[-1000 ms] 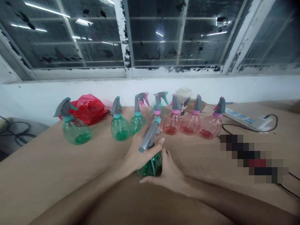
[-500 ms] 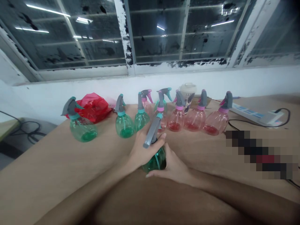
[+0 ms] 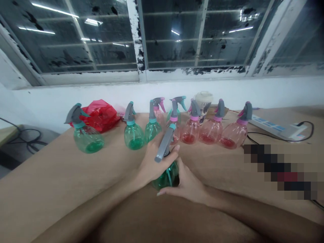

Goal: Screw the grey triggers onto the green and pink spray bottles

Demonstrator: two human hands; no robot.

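Note:
A green spray bottle (image 3: 165, 177) with a grey and teal trigger head stands before me, dark green liquid inside. My left hand (image 3: 154, 162) is wrapped round its neck, just below the spray head; some of its fingers are hidden behind the bottle. Lower down, my right hand (image 3: 188, 182) grips the bottle's body from the right, its thumb in front near the base. Just beyond my hands, a pink spray bottle (image 3: 173, 126) is partly covered by the held bottle's head. Left of it is another green spray bottle (image 3: 153, 130).
More green spray bottles (image 3: 134, 136) stand left, and pink spray bottles (image 3: 189, 133) right, on the wooden table (image 3: 63, 182). Behind them are a red plastic bag (image 3: 100, 116) and a paper cup (image 3: 204, 101). A white power strip (image 3: 275, 128) with a black cable lies at right.
My view has shifted slightly, so the row of bottles appears a little further right. Both hands keep the same hold on the green spray bottle.

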